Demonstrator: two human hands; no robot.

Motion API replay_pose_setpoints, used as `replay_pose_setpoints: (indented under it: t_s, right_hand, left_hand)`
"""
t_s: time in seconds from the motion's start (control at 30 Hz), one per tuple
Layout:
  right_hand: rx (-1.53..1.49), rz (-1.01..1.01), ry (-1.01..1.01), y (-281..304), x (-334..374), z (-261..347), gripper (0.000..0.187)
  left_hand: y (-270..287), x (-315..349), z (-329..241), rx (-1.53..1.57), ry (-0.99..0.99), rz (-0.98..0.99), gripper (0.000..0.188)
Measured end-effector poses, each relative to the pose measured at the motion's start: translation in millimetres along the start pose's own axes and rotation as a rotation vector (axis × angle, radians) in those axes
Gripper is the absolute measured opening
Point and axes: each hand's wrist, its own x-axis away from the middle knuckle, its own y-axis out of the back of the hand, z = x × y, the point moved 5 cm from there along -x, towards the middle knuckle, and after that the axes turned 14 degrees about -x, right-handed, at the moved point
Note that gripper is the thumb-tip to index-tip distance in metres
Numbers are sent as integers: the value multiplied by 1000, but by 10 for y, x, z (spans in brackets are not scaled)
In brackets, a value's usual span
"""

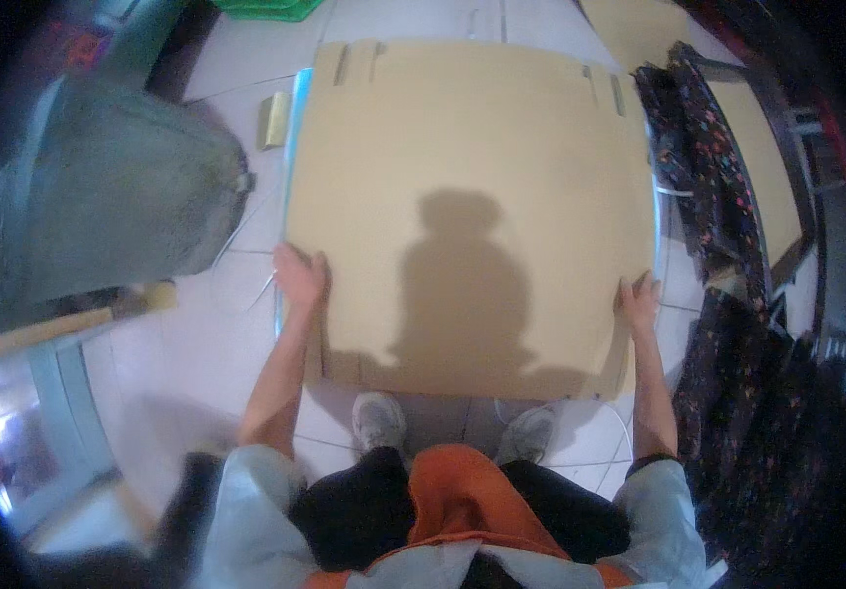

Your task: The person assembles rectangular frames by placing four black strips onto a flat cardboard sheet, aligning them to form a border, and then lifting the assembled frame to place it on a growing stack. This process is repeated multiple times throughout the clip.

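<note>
A large flat tan cardboard sheet [502, 128] with slots cut near its far corners lies in front of me. Thin light-blue edging [300, 98] peeks out from under it along both sides. My left hand [302, 279] grips the sheet's left edge, thumb on top and the other fingers partly hidden over the side. At about the same height on the opposite edge, my right hand [640, 300] holds the sheet in a similar way. My shadow falls across the middle of the cardboard.
Light floor tiles [246, 206] surround the sheet, and my shoes [380, 420] stand at its near edge. Left is a grey-green covered bulk [138, 187]; a small tan block [272, 121] lies beside the sheet. Dark speckled pieces [717, 167] are piled right. Something green [266, 8] is at the far side.
</note>
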Motion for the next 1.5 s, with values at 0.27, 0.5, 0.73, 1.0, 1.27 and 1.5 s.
replay_pose_setpoints:
  t_s: [0.27, 0.5, 0.73, 1.0, 1.27, 1.5]
  right_hand:
    - [-419, 67, -20, -165, -291, -754, 21]
    - [-123, 293, -153, -179, -20, -74, 62]
    - [-604, 240, -243, 82, -29, -194, 48]
    - [-983, 697, -590, 558, 60, 378, 38]
    - [-768, 416, -165, 418, 509, 50, 47]
    - [-270, 368, 24, 343, 652, 686, 67]
  left_hand:
    - [-101, -97, 114, 92, -87, -155, 53]
    - [1, -131, 439, 52, -79, -380, 40]
    - [227, -203, 535, 469, 245, 236, 38]
    - [1000, 159, 628, 730, -34, 696, 34]
    - [553, 451, 814, 506, 18, 847, 40]
    - [323, 389, 371, 650, -200, 444, 58]
